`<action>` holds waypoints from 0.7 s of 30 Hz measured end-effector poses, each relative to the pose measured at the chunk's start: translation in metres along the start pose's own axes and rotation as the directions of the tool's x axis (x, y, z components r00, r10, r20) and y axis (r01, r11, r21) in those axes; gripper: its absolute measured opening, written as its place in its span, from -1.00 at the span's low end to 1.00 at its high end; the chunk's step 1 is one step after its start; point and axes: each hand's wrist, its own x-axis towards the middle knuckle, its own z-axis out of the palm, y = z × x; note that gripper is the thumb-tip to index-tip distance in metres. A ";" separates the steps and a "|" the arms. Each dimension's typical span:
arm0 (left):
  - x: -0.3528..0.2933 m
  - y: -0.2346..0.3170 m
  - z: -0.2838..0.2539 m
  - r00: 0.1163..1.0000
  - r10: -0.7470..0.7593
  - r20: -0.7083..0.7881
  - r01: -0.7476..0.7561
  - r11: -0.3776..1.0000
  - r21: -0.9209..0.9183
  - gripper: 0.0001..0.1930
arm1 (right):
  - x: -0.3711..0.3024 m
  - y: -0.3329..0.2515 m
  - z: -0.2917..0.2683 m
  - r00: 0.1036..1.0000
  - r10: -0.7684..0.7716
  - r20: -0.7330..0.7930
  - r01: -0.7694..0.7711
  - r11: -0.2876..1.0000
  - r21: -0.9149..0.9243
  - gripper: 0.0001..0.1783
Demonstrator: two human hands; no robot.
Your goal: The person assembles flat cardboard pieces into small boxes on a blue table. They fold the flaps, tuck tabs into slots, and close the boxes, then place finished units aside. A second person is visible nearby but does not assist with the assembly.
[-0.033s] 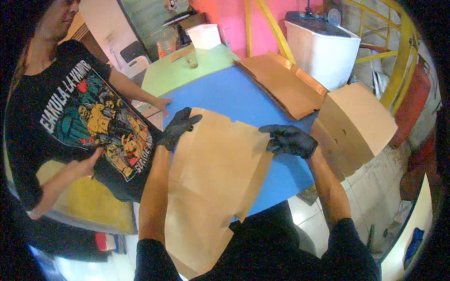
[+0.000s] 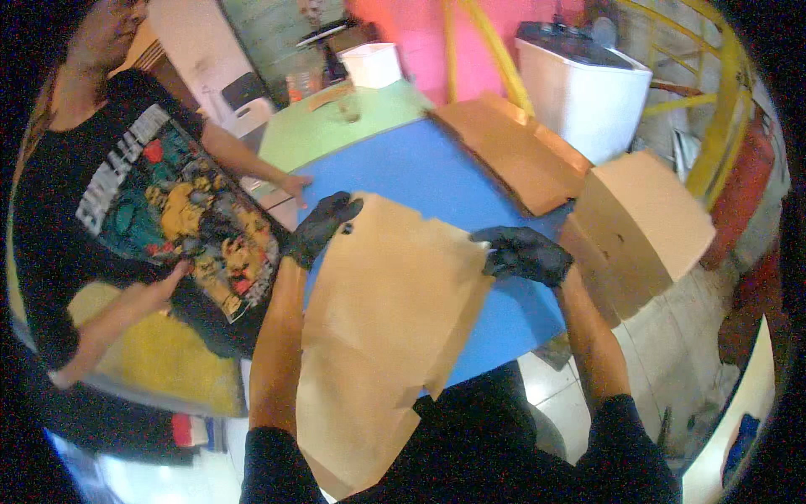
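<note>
A flat, creased sheet of brown cardboard (image 2: 378,311) with notched edges is held up in front of me, tilted, its near end by my body. My left hand (image 2: 323,225), in a black glove, grips its far left corner between thumb and fingers. At the far right corner, my right hand (image 2: 529,256), also in a black glove, is closed on the edge. Beneath the sheet lies a blue tabletop (image 2: 395,168), partly hidden by it.
Stacked flattened cardboard (image 2: 512,155) lies on the table's far right, beside an upright brown box (image 2: 621,235). Behind stand a white tub-like appliance (image 2: 579,101) and a white container (image 2: 372,65) on a green surface (image 2: 294,139). At left, a person (image 2: 168,193) rests one hand near the table's edge.
The view has shifted very slightly and is blurrier. Both hands keep their grip on the cardboard sheet.
</note>
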 end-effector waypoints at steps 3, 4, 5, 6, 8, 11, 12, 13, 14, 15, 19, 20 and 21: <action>-0.009 0.020 -0.040 0.929 -0.002 0.370 0.059 0.988 -0.143 -0.58 | 0.003 0.008 0.006 0.996 -0.071 0.049 0.082 0.955 -0.284 -0.55; -0.012 0.026 -0.043 0.925 0.020 0.379 0.027 0.993 -0.119 -0.64 | 0.004 0.008 0.006 0.996 -0.064 -0.054 0.037 0.916 -0.400 -0.56; -0.012 0.033 -0.046 0.929 0.015 0.370 -0.012 1.000 -0.011 -0.69 | 0.009 0.012 0.008 0.986 -0.056 -0.154 -0.007 0.925 -0.379 -0.57; -0.013 0.042 -0.047 0.915 0.063 0.399 -0.037 0.997 -0.072 -0.75 | 0.013 0.012 0.010 0.963 -0.238 -0.123 0.154 0.867 -0.474 -0.56; -0.014 0.060 -0.046 0.878 0.069 0.474 0.073 0.959 -0.275 -0.75 | 0.022 0.011 0.016 0.869 -0.479 -0.121 0.284 0.684 -0.672 -0.56; -0.016 0.082 -0.048 0.947 -0.071 0.313 0.088 0.995 -0.038 -0.56 | 0.031 0.005 0.023 0.898 -0.282 -0.337 0.185 0.938 -0.293 -0.49; -0.013 0.088 -0.053 0.943 0.086 0.321 -0.109 0.993 0.054 -0.64 | 0.035 0.001 0.021 0.898 -0.302 -0.321 0.246 0.948 -0.203 -0.48; -0.007 0.093 -0.058 0.891 0.310 0.330 -0.411 0.859 0.304 -0.71 | 0.042 -0.003 0.021 0.894 -0.251 -0.371 0.215 0.967 -0.136 -0.51; -0.003 0.096 -0.064 0.814 0.484 0.321 -0.580 0.671 0.461 -0.76 | 0.049 -0.006 0.019 0.889 -0.243 -0.387 0.165 0.961 -0.223 -0.52; 0.009 0.099 -0.067 0.952 0.242 0.190 -0.301 0.855 0.423 -0.71 | 0.058 -0.009 0.017 0.888 -0.260 -0.379 0.145 0.941 -0.306 -0.52; 0.045 0.099 -0.084 0.937 0.320 0.139 -0.339 0.743 0.577 -0.58 | 0.093 -0.019 0.011 0.868 -0.337 -0.365 0.037 0.777 -0.628 -0.44; 0.051 0.098 -0.087 0.922 0.366 0.127 -0.366 0.714 0.597 -0.55 | 0.100 -0.022 0.010 0.859 -0.350 -0.374 0.014 0.746 -0.665 -0.42; 0.056 0.097 -0.089 0.908 0.409 0.087 -0.370 0.690 0.621 -0.54 | 0.106 -0.027 0.007 0.852 -0.386 -0.352 0.056 0.737 -0.674 -0.42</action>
